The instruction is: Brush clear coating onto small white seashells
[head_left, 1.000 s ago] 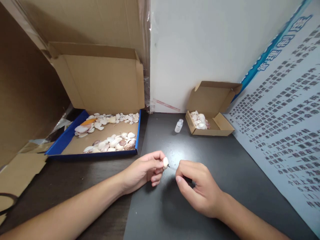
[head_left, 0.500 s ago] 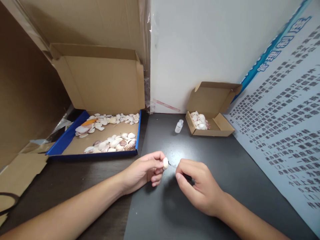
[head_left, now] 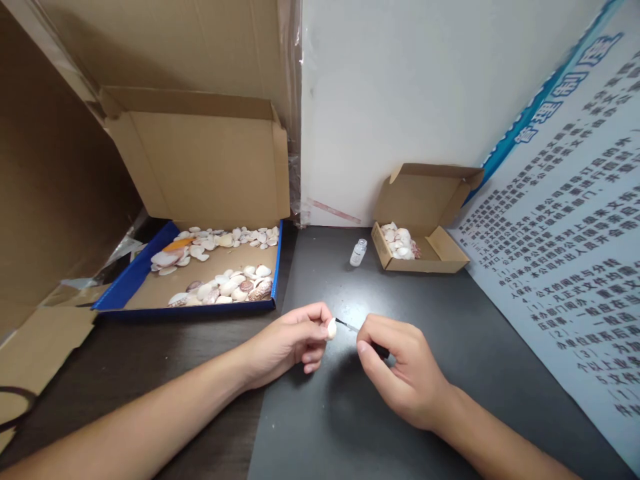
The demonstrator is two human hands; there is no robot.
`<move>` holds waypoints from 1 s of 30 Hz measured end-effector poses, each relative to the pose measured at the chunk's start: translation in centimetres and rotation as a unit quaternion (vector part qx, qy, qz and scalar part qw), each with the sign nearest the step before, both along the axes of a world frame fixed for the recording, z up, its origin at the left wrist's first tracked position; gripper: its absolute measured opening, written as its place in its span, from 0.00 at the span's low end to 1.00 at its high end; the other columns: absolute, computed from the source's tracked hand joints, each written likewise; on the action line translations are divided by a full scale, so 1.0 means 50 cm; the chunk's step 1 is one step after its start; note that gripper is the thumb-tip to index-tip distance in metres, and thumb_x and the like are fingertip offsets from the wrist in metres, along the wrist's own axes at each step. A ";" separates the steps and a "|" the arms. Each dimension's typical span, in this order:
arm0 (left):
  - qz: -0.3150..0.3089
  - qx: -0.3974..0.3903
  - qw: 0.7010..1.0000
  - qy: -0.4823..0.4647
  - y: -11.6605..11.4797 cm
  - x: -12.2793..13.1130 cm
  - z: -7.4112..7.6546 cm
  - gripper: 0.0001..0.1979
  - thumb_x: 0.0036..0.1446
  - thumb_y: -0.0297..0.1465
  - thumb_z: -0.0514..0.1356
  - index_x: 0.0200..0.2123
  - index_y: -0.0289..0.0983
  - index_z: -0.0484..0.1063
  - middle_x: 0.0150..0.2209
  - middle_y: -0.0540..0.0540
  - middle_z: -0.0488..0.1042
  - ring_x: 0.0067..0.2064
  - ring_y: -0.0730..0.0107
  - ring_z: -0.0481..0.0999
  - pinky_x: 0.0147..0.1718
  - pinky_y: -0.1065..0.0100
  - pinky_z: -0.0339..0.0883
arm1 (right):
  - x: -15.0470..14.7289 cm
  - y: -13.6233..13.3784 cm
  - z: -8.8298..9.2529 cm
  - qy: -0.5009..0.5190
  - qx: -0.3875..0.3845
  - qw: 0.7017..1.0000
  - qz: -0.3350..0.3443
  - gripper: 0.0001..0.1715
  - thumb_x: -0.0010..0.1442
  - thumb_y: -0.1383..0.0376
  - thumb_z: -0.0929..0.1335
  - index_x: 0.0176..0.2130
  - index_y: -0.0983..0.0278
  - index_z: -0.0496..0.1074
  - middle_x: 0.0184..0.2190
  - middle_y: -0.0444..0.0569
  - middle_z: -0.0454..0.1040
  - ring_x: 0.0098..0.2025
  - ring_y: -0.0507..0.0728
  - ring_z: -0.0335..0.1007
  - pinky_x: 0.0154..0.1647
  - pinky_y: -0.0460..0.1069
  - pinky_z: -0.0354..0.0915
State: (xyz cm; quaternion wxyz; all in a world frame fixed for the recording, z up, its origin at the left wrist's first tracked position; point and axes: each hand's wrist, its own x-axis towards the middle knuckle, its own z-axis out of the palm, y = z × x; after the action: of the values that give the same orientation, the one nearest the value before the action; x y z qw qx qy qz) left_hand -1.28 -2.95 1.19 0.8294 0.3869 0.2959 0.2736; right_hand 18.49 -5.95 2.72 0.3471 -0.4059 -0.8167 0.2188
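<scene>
My left hand (head_left: 290, 341) pinches a small pale shell (head_left: 331, 328) between thumb and fingers, just above the dark table (head_left: 320, 427). My right hand (head_left: 395, 373) is closed on a thin dark brush (head_left: 347, 325) whose tip touches the shell's right edge. A small clear bottle (head_left: 357, 252) stands behind the hands. To the far left lies a large blue-edged cardboard box (head_left: 117, 288) with several shells in two rows. At the back right sits a small open cardboard box (head_left: 440, 257) holding several more shells (head_left: 399, 241).
Cardboard sheets wall off the left and back left. A white panel stands behind, and a printed poster (head_left: 565, 240) leans along the right. A flattened cardboard piece (head_left: 35, 343) lies at the near left.
My right hand has shifted slightly right and up, so more of the brush shows between the hands. My left hand and the shell stay almost still.
</scene>
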 end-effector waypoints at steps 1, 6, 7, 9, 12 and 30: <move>0.002 0.000 1.000 0.001 0.000 0.000 0.001 0.08 0.54 0.30 0.61 0.30 0.38 0.61 0.24 0.56 0.57 0.21 0.81 0.55 0.22 0.74 0.53 | 0.000 0.000 0.000 0.001 0.000 1.000 0.004 0.13 0.59 0.71 0.60 0.24 0.62 0.56 0.19 0.40 0.58 0.21 0.50 0.54 0.24 0.46 0.51; 0.002 0.008 1.000 0.011 -0.001 0.002 0.000 0.08 0.55 0.30 0.61 0.31 0.38 0.61 0.22 0.57 0.56 0.21 0.80 0.54 0.22 0.74 0.53 | -0.001 -0.002 -0.002 0.002 -0.003 0.999 0.045 0.13 0.59 0.71 0.60 0.24 0.62 0.56 0.19 0.41 0.58 0.21 0.50 0.54 0.24 0.46 0.51; 0.000 0.010 1.000 0.012 -0.001 0.002 -0.001 0.08 0.55 0.30 0.60 0.31 0.38 0.61 0.21 0.57 0.56 0.21 0.80 0.54 0.22 0.74 0.53 | -0.001 -0.003 -0.003 0.004 -0.001 0.998 0.057 0.13 0.58 0.72 0.60 0.24 0.62 0.57 0.19 0.41 0.58 0.22 0.50 0.54 0.25 0.46 0.51; -0.001 0.013 1.000 0.012 -0.001 0.002 -0.003 0.08 0.55 0.31 0.61 0.31 0.38 0.61 0.20 0.57 0.55 0.21 0.79 0.54 0.22 0.74 0.53 | -0.001 -0.004 -0.003 0.008 0.005 0.998 0.069 0.12 0.58 0.72 0.61 0.24 0.62 0.57 0.19 0.40 0.58 0.22 0.50 0.54 0.25 0.46 0.51; -0.005 0.016 1.000 0.018 -0.001 0.002 -0.004 0.09 0.55 0.31 0.61 0.32 0.39 0.61 0.21 0.57 0.55 0.21 0.79 0.54 0.22 0.74 0.53 | 0.000 -0.003 -0.003 0.001 0.001 0.999 0.046 0.13 0.58 0.72 0.61 0.23 0.62 0.57 0.19 0.41 0.58 0.21 0.50 0.54 0.24 0.47 0.51; -0.006 0.018 1.000 0.020 -0.001 0.002 -0.002 0.09 0.55 0.32 0.62 0.31 0.38 0.62 0.21 0.57 0.55 0.21 0.80 0.54 0.22 0.74 0.54 | -0.003 0.001 -0.001 -0.005 -0.010 1.000 0.025 0.13 0.59 0.71 0.60 0.23 0.62 0.56 0.20 0.41 0.59 0.21 0.50 0.54 0.24 0.46 0.51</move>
State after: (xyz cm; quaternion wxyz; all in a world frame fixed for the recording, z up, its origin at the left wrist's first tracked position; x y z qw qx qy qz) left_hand -1.15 -3.00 1.07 0.8182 0.4084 0.3048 0.2661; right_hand 18.35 -5.88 2.67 0.3334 -0.3903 -0.8258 0.2336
